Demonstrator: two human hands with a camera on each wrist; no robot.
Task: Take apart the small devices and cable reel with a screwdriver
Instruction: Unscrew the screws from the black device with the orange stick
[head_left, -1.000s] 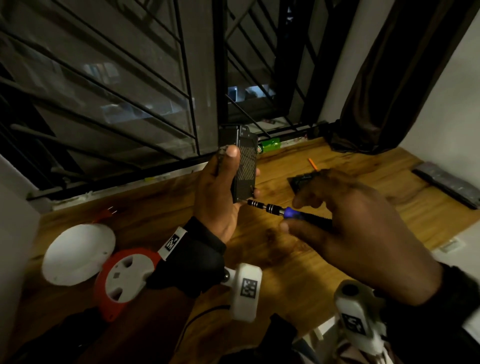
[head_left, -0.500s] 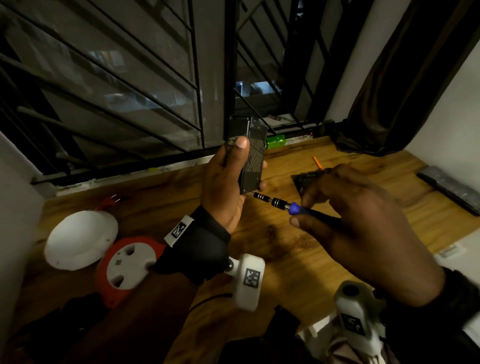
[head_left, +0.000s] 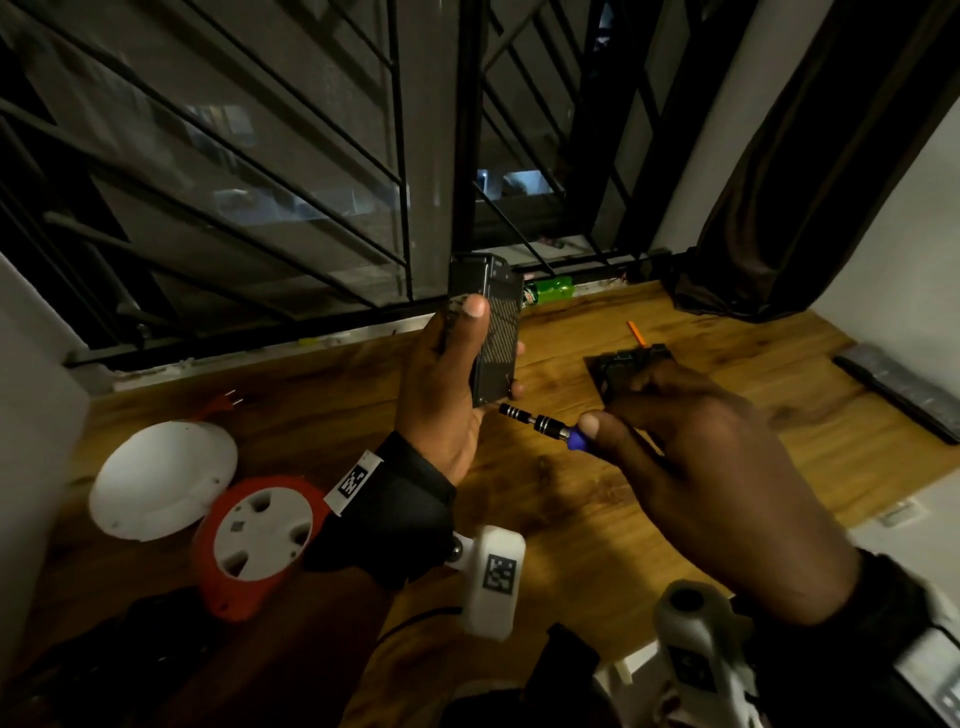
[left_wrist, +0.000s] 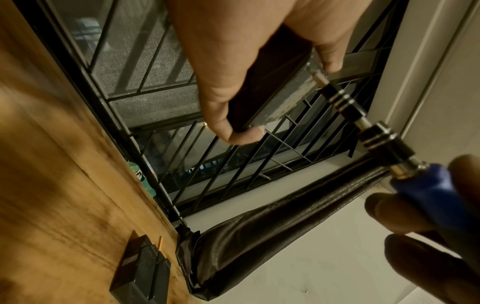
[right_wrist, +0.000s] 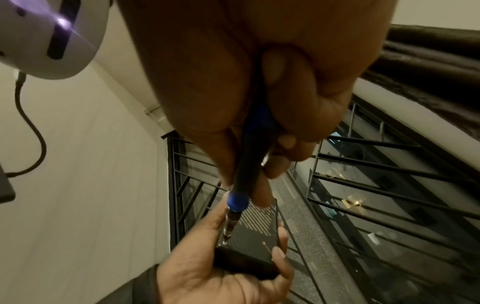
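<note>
My left hand grips a small black box-shaped device upright above the wooden table, thumb on its near side, fingers behind it. My right hand holds a screwdriver with a blue collar and black handle; its tip meets the device's lower corner. The left wrist view has the screwdriver entering the device from the right. A red and white cable reel lies on the table at the left, its red plug beyond it.
A white round cover sits beside the reel. Another black device and an orange stick lie behind my right hand. A dark flat bar is at the right. A barred window, green bottle and dark curtain bound the table's far edge.
Both hands have held their grips, the screwdriver tip staying at the device's lower corner. The head view has shifted slightly; the hands sit a little higher in it.
</note>
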